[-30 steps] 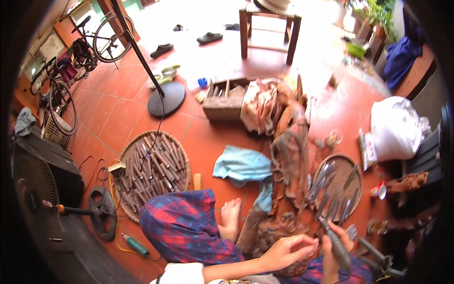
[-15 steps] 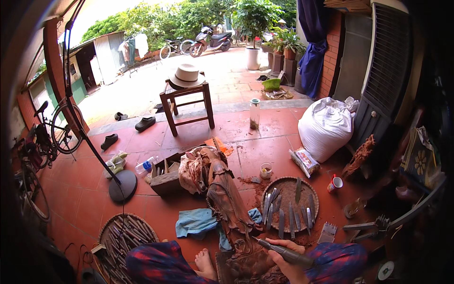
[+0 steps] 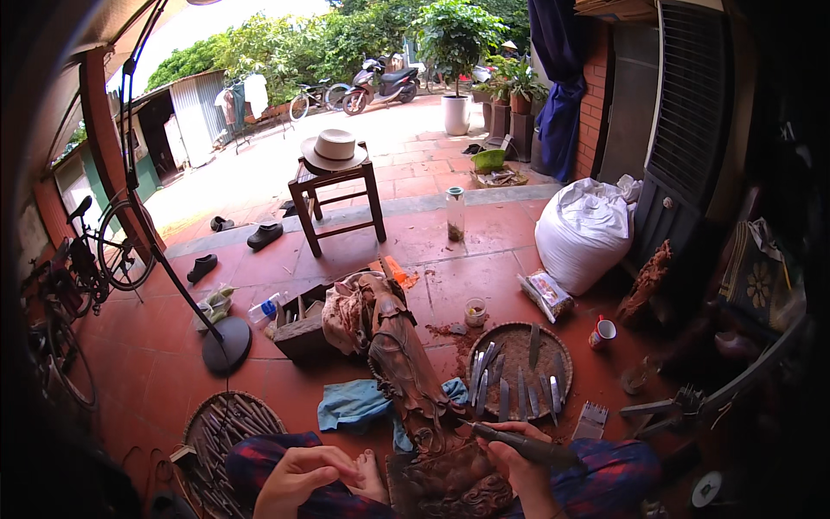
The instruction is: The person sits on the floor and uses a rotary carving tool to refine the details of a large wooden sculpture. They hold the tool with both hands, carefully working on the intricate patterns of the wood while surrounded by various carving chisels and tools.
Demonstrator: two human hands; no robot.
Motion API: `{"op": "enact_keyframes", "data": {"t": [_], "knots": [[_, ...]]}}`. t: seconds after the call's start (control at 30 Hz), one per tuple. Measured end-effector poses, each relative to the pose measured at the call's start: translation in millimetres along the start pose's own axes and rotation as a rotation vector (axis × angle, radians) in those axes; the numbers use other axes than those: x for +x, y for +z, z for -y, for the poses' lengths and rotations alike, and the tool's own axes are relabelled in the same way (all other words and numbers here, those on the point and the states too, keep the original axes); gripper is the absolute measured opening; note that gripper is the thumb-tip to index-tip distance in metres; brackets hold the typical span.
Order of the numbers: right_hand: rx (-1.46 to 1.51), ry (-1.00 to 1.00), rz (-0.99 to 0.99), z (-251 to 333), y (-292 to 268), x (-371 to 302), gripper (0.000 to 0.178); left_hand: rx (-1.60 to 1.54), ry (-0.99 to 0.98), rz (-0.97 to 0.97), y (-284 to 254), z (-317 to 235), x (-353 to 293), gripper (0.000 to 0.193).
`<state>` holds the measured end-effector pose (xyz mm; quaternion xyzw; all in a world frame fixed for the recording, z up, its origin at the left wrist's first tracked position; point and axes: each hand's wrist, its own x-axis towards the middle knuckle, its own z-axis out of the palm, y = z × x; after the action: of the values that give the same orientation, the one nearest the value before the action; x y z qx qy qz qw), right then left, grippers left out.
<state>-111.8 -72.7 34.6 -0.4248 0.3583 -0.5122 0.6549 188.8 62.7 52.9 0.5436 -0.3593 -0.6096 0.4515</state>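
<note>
In my right hand (image 3: 519, 463) is a dark green, tapered handheld tool with a thin tip, perhaps a rotary carving tool. Its tip points left, close to the lower end of a brown carved wooden statue (image 3: 399, 346). This robed figure slopes away from me, its far end leaning by a cloth-draped box (image 3: 298, 336). The carved base (image 3: 450, 484) lies between my legs. Over my left knee hovers my left hand (image 3: 303, 476), fingers loosely bent and apart from the thumb, with nothing visible in it. A blue cloth (image 3: 353, 405) lies beside the statue.
A round woven tray (image 3: 564, 350) of flat blades lies right of the statue, near a red-and-white mug (image 3: 603, 332). At lower left is a basket (image 3: 192, 424) of wooden-handled tools. A black lamp base (image 3: 226, 346), stool (image 3: 337, 199) and white sack (image 3: 584, 225) stand farther out.
My left hand has come into view from below, over my left knee. The right hand still grips the tool, shifted slightly in the picture. The whole view has turned a little.
</note>
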Motion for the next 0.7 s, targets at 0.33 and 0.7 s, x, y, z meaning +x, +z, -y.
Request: {"op": "enact_keyframes", "data": {"t": [0.33,0.7], "knots": [[-0.400,-0.436,-0.054,10,-21,-5,0.009,0.008,-0.102,0.352,123,59,67,0.029],[-0.651,-0.529,-0.059,-19,-30,13,0.018,0.616,0.251,0.565,103,103,79,0.048]]}}
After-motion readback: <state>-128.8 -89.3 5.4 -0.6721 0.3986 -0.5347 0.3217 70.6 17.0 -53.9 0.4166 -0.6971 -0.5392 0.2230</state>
